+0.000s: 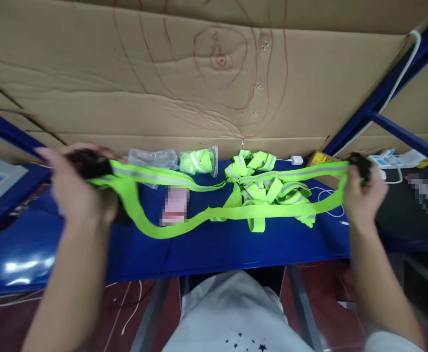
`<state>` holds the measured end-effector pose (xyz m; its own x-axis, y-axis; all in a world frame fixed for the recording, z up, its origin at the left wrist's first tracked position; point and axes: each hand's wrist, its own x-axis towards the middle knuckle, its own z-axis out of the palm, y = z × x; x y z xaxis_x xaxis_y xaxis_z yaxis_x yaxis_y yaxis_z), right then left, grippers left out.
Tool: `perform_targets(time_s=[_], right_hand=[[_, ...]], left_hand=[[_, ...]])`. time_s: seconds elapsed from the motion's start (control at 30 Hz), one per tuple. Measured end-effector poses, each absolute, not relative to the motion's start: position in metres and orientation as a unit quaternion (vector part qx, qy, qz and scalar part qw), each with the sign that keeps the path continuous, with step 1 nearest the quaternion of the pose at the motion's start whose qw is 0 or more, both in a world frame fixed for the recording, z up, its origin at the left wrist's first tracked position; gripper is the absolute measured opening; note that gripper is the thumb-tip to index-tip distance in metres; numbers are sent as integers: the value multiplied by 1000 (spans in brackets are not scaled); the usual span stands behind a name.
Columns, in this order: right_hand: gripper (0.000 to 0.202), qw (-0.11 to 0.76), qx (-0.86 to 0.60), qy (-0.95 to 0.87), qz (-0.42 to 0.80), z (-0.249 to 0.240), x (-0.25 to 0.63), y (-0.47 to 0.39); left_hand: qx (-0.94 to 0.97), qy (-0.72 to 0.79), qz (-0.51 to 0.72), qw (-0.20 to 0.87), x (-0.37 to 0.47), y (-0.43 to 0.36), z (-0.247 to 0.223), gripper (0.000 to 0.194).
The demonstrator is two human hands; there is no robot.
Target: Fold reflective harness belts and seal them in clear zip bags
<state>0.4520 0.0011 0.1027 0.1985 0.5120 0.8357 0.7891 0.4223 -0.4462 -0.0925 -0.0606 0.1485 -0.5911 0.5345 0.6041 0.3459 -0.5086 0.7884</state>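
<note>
A neon-yellow reflective strap (272,210) with a grey stripe stretches in a loop between my two hands, above the blue table. My left hand (85,186), blurred, is closed around a black piece (91,164) at the strap's left end. At the right end, my right hand (366,193) grips another black piece (360,164). Behind and below the strap, a loose heap of similar yellow straps (276,193) lies on the table. Farther back, a folded yellow strap (198,161) sits in a clear plastic bag.
An empty-looking clear bag (153,159) and a pink item (176,205) lie on the blue table (206,249). White cables, a white adapter (296,160) and a power strip (399,159) are at the right. Cardboard (89,58) and blue frame bars (408,137) stand behind.
</note>
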Motion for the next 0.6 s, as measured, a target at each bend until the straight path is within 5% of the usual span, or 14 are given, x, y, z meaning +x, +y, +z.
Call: perform_targets(time_s=[0.1,0.23,0.6], right_hand=[[55,421,-458,-775,-111,92,389,-14],[74,325,-332,-880,-97,80,318,-32],[66,306,-291,-906,-22,85,281,-48]], left_hand=[[647,463,579,178,-42,-59,119,64],[802,446,378,123,16,-72,86,87],[854,381,352,41,46,-75,84,89]])
